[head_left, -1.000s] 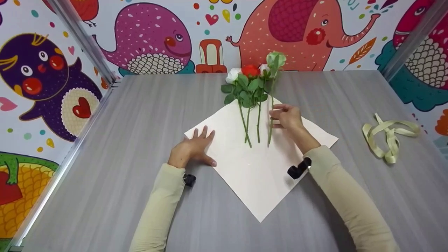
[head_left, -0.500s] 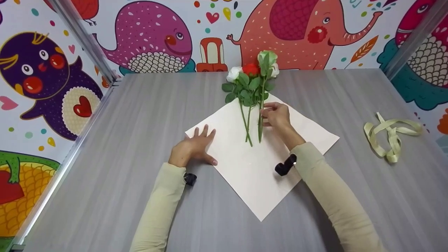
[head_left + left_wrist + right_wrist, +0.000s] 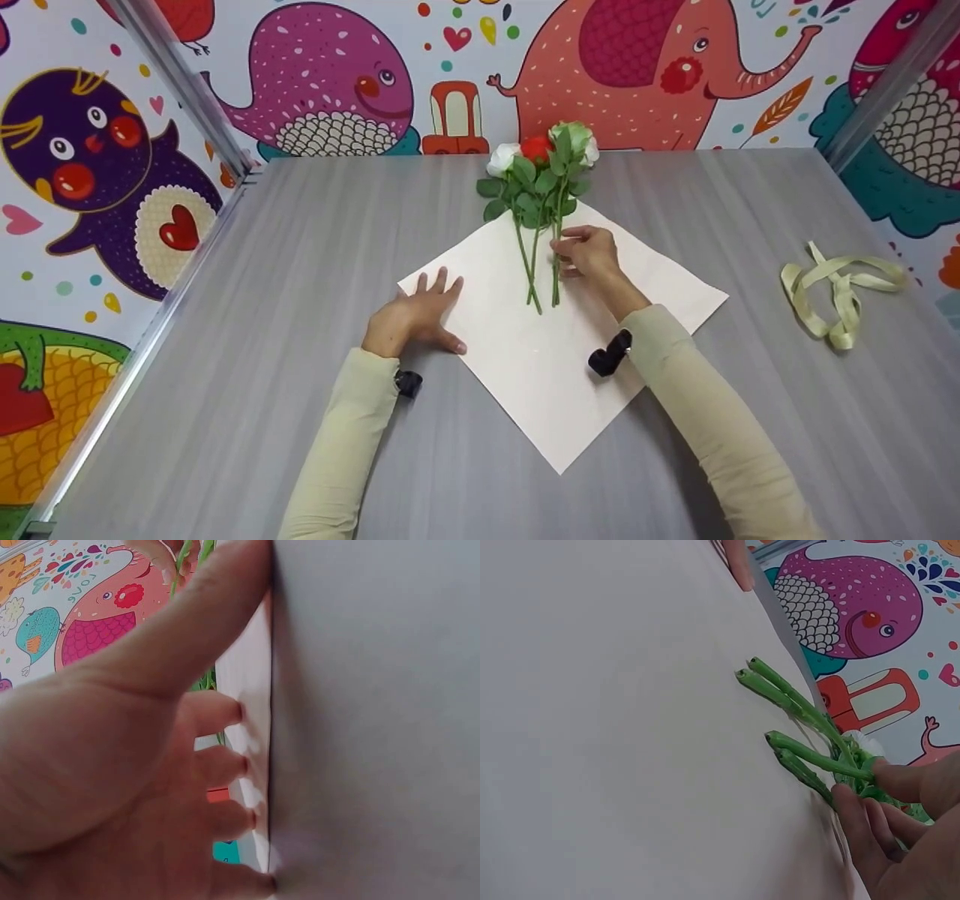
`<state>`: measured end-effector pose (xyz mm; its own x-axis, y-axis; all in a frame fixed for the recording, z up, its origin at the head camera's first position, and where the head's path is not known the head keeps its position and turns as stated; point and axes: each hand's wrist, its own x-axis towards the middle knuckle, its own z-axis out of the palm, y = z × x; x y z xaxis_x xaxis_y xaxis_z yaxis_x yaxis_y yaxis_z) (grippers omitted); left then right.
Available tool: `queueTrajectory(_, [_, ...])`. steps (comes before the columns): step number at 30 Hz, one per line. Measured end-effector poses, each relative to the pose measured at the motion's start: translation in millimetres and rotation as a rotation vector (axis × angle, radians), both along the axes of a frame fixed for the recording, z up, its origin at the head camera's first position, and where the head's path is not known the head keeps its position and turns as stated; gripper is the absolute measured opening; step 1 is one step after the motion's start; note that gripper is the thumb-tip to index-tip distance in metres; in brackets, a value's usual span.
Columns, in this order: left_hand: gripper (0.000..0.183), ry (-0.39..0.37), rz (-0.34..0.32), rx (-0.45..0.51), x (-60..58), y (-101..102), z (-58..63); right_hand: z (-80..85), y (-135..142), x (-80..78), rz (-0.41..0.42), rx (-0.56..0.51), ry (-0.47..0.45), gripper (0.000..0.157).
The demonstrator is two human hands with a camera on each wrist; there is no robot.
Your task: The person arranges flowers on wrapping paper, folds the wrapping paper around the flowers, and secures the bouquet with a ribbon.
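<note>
On the desk (image 3: 300, 247), the left hand (image 3: 411, 319) lies flat with fingers spread on the paper sheet's (image 3: 547, 390) left corner, pinning it, while the right hand (image 3: 592, 253), its grip curled round the flower stems (image 3: 541, 259), keeps them bunched at the sheet's middle.

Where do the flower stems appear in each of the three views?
Head: stems at upper centre, on the paper, held by the right hand.
Left wrist: only a green sliver at the top edge, behind the thumb.
Right wrist: cut ends at centre right, beside the fingers.
Shared landmark: the white paper.
</note>
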<state>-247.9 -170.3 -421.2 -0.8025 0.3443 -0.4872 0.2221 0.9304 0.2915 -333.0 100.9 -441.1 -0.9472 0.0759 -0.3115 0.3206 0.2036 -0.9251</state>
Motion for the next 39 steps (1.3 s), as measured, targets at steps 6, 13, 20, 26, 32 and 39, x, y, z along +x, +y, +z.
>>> queueTrajectory(6, [0.117, -0.003, 0.003, 0.002, -0.6, 0, -0.1, -1.7, 3, 0.4, 0.018, 0.012, -0.009, 0.043])
queueTrajectory(13, [0.117, 0.012, -0.002, -0.005, -1.4, 0, -0.6, 0.1, 7, 2.2, 0.042, 0.015, -0.014, 0.044])
queueTrajectory(20, [0.117, 0.003, -0.003, -0.003, -1.2, 0, 0.4, 3.4, 13, 5.5, 0.088, 0.029, -0.012, 0.049])
queueTrajectory(26, [0.117, -0.005, 0.003, 0.005, -1.5, 0, 0.2, 13.1, 22, 10.2, 0.172, 0.153, 0.033, 0.051])
queueTrajectory(32, [0.116, -0.022, 0.024, 0.010, -0.3, 2, 1.0, 22.8, 35, 21.2, 0.283, 0.309, 0.079, 0.054])
queueTrajectory(39, [0.104, -0.012, 0.010, -0.022, 8.2, 7, 6.2, 24.5, 53, 40.4, 0.427, 0.468, 0.226, 0.053])
